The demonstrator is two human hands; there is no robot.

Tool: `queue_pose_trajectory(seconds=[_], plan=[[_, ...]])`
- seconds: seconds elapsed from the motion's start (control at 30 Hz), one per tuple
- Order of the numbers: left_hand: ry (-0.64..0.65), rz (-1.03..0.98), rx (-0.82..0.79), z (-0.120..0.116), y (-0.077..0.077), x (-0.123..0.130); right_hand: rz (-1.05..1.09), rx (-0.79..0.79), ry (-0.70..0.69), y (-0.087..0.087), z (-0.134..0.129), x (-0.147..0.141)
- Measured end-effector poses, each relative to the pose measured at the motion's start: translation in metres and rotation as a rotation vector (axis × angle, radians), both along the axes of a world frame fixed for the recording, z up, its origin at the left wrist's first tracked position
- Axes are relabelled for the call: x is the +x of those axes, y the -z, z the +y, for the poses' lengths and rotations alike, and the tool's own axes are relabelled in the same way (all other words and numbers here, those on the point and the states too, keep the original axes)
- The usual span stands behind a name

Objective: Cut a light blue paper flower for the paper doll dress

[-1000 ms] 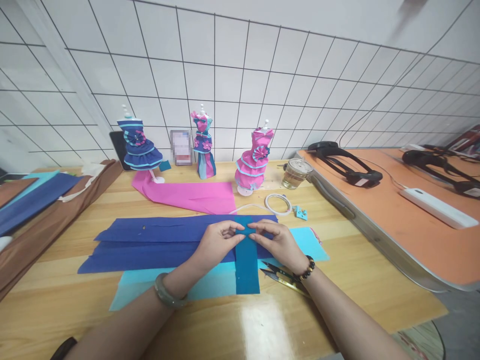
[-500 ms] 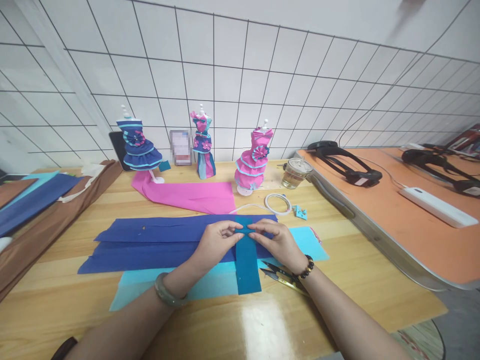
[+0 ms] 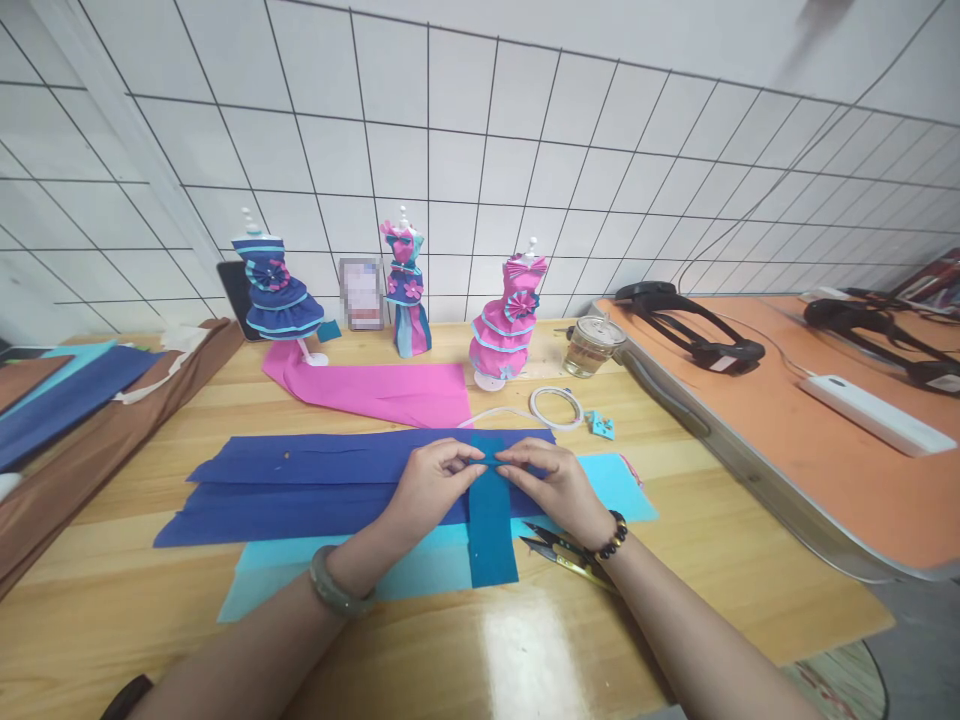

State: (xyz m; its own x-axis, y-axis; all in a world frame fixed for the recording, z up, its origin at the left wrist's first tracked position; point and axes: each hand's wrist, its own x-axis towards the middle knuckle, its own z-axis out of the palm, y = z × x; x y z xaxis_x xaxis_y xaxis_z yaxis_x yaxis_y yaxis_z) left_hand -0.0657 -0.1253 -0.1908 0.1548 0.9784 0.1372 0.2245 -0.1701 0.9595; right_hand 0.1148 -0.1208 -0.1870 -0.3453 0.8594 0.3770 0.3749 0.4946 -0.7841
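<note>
A teal fabric strip point(image 3: 492, 535) runs toward me across the blue fabric point(image 3: 300, 505). My left hand point(image 3: 439, 483) pinches the strip's left edge between thumb and fingers, and my right hand point(image 3: 551, 485) pinches its right edge at the same height. A small crosswise fold shows between the fingertips. Under the blue fabric lies a light turquoise sheet point(image 3: 337, 570). Black-bladed thread snips point(image 3: 566, 560) rest below my right wrist, partly hidden by it.
Three small dress forms stand at the back: one in blue point(image 3: 281, 295), one multicoloured point(image 3: 407, 290), one in pink point(image 3: 510, 320). Pink fabric point(image 3: 390, 390), a white tape coil point(image 3: 556, 408) and a lidded glass point(image 3: 592, 345) lie nearer. Black headsets point(image 3: 697, 330) sit on the orange table point(image 3: 787, 420) at right.
The lower end of the teal strip has shifted slightly left. Both hands stay nearly where they were, still pinching the strip.
</note>
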Motion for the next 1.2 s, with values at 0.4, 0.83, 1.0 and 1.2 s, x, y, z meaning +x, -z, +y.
queue_pose_trajectory(seconds=[0.4, 0.83, 1.0, 1.2], plan=[[0.01, 0.051, 0.071, -0.0011, 0.0005, -0.0003, 0.008, -0.018, 0.024, -0.0024, -0.0013, -0.0011], [0.059, -0.011, -0.007, -0.0001, -0.0063, -0.0008, 0.02, -0.012, 0.032, -0.0029, -0.0015, -0.0012], [0.051, -0.021, 0.013, -0.0002, -0.0041, -0.0005, 0.019, -0.011, 0.028, -0.0039, -0.0017, -0.0012], [0.04, 0.007, 0.008, 0.0001, -0.0039, -0.0005, 0.01, 0.012, 0.022, -0.0033, -0.0016, -0.0017]])
